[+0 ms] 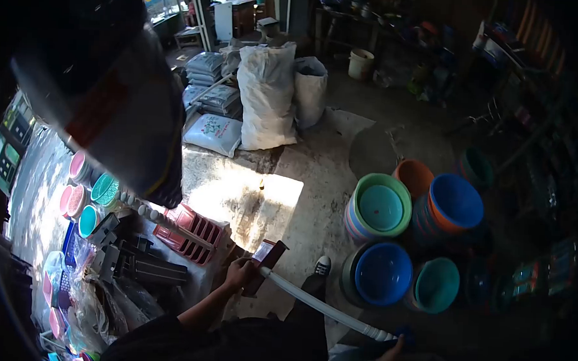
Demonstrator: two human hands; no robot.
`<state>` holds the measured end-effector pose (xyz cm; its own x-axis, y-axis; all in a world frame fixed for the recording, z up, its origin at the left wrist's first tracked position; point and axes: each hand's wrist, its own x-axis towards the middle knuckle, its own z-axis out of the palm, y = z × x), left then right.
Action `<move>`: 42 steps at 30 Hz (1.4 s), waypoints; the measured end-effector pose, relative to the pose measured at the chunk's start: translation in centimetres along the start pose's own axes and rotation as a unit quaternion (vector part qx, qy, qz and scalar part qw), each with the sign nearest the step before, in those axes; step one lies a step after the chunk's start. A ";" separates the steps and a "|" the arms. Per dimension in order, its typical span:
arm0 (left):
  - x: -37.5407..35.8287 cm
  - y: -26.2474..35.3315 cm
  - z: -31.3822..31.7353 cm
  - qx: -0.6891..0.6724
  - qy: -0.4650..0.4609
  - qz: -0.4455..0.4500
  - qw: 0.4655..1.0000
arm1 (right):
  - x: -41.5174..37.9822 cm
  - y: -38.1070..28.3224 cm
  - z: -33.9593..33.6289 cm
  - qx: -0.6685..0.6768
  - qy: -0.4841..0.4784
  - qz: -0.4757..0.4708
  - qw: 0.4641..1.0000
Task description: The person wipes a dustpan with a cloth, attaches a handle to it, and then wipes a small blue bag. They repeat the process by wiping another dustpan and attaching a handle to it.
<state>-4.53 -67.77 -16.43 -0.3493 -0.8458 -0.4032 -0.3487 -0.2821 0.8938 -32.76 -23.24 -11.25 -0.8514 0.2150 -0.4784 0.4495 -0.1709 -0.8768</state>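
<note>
My left hand (238, 273) is closed around what looks like a long-handled dustpan, gripping where its dark red pan (267, 260) meets the pole. The white pole (322, 302) slants down to the right across my legs and ends in a ribbed section and a dim blue tip. At that lower end is my right hand (387, 359), its fingers bent against the pole end and partly lost in shadow. Left of my left hand lies a dark red slatted plastic rack (193, 234).
Stacked basins and buckets, including a blue basin (383, 274), stand to my right. Tall white sacks (267, 95) and a filled bag (213, 134) are ahead. Tubs and plastic-wrapped goods (96, 301) crowd the left. A large blurred hanging object (137, 103) blocks the upper left.
</note>
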 end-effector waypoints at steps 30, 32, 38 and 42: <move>25.0 5.2 -6.6 -0.214 0.612 -0.088 0.757 | -17.5 -12.8 88.0 -0.178 -0.887 -0.280 0.320; 25.5 3.3 -8.9 -0.242 0.541 -0.106 0.798 | -16.8 -8.6 92.7 -0.280 -0.869 -0.234 0.335; 25.5 8.4 -10.0 -0.274 0.561 -0.181 0.760 | -36.2 -5.9 95.1 -0.129 -0.967 -0.024 0.216; 25.3 10.0 -9.2 -0.140 0.694 -0.115 0.697 | -44.1 4.2 95.9 -0.136 -0.989 0.008 0.050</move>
<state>-8.87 -96.19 -15.91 0.9333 -0.3319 -0.1370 -0.0056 -0.3950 0.9187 -19.20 -125.68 10.86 0.9105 -0.3457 0.2269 0.2126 -0.0793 -0.9739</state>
